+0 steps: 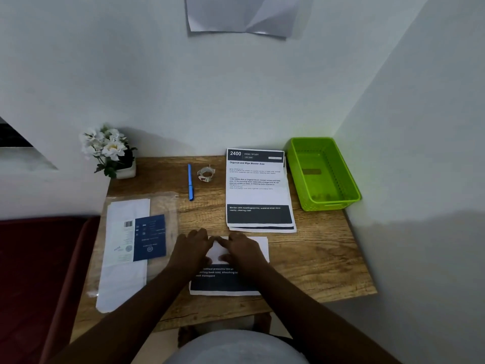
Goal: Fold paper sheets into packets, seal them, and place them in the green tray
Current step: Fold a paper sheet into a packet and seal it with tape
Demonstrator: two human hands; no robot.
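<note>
Head view: left hand (193, 246) and right hand (242, 249) press flat, fingers spread, on the sheet (225, 279) beneath them, tray (324, 174) far right.

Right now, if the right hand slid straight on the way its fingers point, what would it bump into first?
Probably the left hand: the right hand points left across the folded sheet, and their fingertips nearly meet already.

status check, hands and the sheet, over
Left hand and right hand both pressing the sheet, mid-fold. Green tray holds no packets. Tape untouched beside pen. Nothing in the way.
</note>
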